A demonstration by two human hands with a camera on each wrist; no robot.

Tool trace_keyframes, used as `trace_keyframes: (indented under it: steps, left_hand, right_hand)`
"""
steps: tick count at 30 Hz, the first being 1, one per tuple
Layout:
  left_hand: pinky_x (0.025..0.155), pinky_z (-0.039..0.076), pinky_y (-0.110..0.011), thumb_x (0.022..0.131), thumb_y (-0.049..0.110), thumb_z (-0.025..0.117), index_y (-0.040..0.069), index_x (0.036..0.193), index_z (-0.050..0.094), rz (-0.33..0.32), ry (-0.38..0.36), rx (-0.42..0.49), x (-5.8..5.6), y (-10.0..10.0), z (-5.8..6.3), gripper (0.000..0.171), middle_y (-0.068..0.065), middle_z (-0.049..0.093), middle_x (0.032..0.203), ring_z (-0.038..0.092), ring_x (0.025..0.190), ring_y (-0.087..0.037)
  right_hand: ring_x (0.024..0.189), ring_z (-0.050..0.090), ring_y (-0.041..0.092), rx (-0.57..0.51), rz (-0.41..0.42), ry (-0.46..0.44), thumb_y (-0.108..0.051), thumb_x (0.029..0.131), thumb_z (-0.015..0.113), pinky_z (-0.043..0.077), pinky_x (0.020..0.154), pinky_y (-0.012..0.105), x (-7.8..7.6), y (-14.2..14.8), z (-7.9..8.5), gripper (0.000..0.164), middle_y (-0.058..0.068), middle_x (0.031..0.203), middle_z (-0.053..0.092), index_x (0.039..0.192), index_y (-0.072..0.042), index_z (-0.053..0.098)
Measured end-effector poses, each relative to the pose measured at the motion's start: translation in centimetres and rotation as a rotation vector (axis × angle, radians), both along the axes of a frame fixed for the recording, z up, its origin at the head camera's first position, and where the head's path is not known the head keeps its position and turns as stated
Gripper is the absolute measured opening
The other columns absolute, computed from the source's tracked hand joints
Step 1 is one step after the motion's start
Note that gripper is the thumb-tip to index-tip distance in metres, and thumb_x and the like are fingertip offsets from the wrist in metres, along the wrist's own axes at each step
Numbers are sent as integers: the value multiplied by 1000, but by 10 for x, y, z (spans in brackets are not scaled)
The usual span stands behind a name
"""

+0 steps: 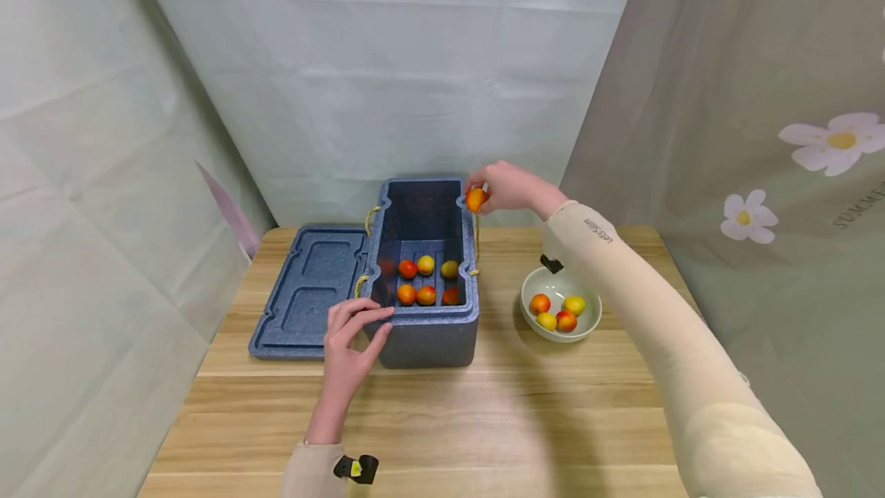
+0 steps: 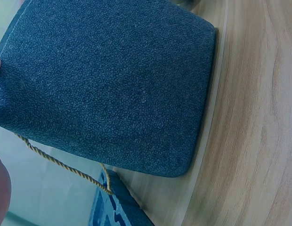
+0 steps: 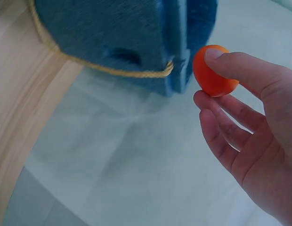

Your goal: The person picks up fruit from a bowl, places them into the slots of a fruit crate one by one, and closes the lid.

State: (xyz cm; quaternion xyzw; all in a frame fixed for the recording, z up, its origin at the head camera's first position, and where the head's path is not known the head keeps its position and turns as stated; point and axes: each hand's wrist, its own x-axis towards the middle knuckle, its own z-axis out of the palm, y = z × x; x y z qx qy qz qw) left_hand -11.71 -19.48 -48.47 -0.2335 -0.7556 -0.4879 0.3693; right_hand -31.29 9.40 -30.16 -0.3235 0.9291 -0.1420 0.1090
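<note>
A speckled dark blue foam box (image 1: pixel 429 340) stands lidless on the table, with several small red, orange and yellow fruits (image 1: pixel 425 296) on its floor at the near end. Above its far right rim, my right hand (image 1: pixel 508 187) holds a small orange fruit (image 3: pixel 214 70) between thumb and fingers. My left hand (image 1: pixel 351 344) rests on the box's near left corner, fingers over the rim and thumb against the front wall. To the right, a white bowl (image 1: pixel 527 313) contains several red, orange and yellow fruits (image 1: pixel 566 320).
The box's blue lid (image 1: pixel 321 252) lies flat to its left. Yellow rope handles (image 1: pixel 361 284) hang along the box's sides. Pale cloth (image 1: pixel 387 60) hangs behind and at both sides of the wooden table (image 1: pixel 442 429). My right forearm crosses above the bowl's right edge.
</note>
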Motion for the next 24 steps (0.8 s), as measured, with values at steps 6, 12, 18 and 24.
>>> trace_keyframes:
  steps: [6,12,18,24]
  left_hand:
    - [99,32,-23,64,-14,81,5,97,77,1,5,0,-1,0,-2,39,-16,65,102,50,103,-29]
    - [99,33,-24,63,-15,81,5,97,77,5,14,1,-1,-2,-2,39,-16,65,102,50,103,-30]
    - [99,32,-24,63,-16,80,4,97,77,2,21,3,0,-2,-1,40,-17,65,102,49,102,-31]
    - [99,32,-24,61,-17,79,2,96,77,7,34,0,-1,-1,-1,40,-18,64,101,49,101,-32]
  right_hand:
    - [97,63,25,6,12,-4,-11,87,71,54,87,36,-2,-23,7,40,7,120,67,127,-13,65]
    - [102,57,24,-9,5,-38,-13,88,71,50,87,35,-5,-45,11,43,7,125,65,130,-15,63]
    - [102,58,23,-33,-22,-79,-15,89,72,50,89,35,-10,-62,9,42,9,128,63,130,-16,63]
    - [101,57,23,-62,-50,-83,-15,88,73,51,89,35,-16,-74,3,41,8,123,62,128,-16,63]
